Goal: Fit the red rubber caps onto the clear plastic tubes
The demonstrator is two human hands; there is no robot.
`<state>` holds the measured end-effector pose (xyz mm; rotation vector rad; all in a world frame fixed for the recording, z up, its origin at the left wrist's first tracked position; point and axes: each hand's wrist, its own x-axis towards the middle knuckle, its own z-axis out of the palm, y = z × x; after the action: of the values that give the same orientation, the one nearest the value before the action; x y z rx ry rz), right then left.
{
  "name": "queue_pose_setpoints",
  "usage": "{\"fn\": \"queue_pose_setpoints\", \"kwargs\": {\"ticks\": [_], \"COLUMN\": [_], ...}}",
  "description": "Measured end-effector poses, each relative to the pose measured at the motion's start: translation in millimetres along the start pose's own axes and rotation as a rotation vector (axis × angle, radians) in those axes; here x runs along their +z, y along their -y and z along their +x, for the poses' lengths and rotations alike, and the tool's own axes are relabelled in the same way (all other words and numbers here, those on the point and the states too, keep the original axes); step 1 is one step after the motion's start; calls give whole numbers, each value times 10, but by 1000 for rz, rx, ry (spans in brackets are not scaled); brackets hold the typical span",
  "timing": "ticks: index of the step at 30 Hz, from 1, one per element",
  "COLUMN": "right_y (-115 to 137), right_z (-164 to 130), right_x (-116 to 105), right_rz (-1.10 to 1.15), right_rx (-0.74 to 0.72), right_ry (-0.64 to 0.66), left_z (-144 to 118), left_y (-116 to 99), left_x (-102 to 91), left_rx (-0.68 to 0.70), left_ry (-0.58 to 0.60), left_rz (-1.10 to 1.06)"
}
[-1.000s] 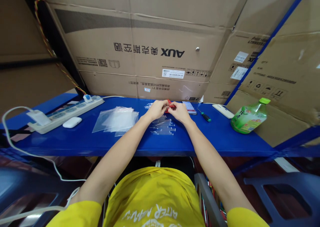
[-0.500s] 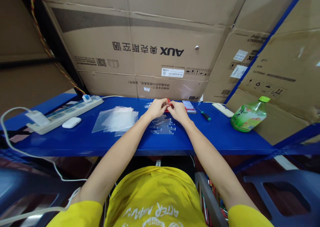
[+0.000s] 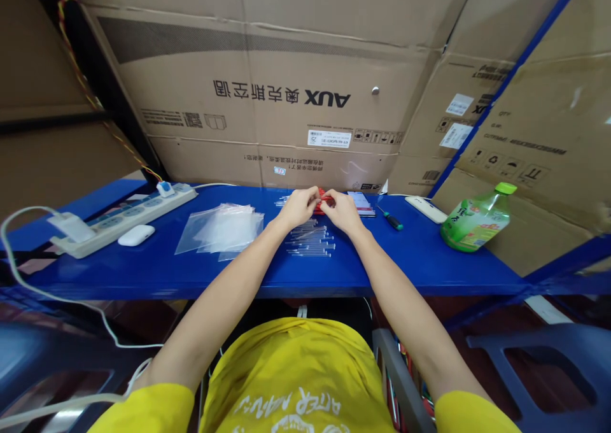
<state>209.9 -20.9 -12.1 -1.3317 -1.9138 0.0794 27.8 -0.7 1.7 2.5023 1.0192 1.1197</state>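
Note:
Near the back of the table, my left hand (image 3: pixel 298 207) and my right hand (image 3: pixel 342 212) meet with fingertips pinched close together. Between and behind them lies a bundle of thin red strands (image 3: pixel 323 193), partly covered by my fingers; its exact kind is too small to make out. Both hands are closed on part of it. Several thin clear plastic rods or tubes (image 3: pixel 312 245) lie in a loose pile just in front of my hands. Left of the hands is a stack of clear plastic bags (image 3: pixel 229 228). A phone (image 3: pixel 361 202) lies behind my right hand.
A power strip (image 3: pixel 126 216) with a white charger and a white earphone case (image 3: pixel 136 235) sit at the left. To the right are a screwdriver (image 3: pixel 393 220), a white flat device (image 3: pixel 424 209) and a green bottle (image 3: pixel 475 220). Cardboard (image 3: pixel 267 51) walls the back of the blue table (image 3: pixel 410 270).
My right hand's fingers have shifted slightly, and more of the red strands shows between the hands. The things on the table have stayed in place.

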Motion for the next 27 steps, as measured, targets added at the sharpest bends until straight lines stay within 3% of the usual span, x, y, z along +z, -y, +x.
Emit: {"fn": "queue_pose_setpoints", "kwargs": {"ticks": [16,27], "right_y": [9,280], "right_z": [-4,-71], "right_x": [-43,-105], "right_rz": [-31,-347], "right_rx": [-17,52], "right_ry": [65,158], "left_z": [-26,-5], "left_y": [-44,-57], "left_x": [-72,-105], "left_rx": [-4,16], "left_ry": [100,78], "left_rz": [117,37]}}
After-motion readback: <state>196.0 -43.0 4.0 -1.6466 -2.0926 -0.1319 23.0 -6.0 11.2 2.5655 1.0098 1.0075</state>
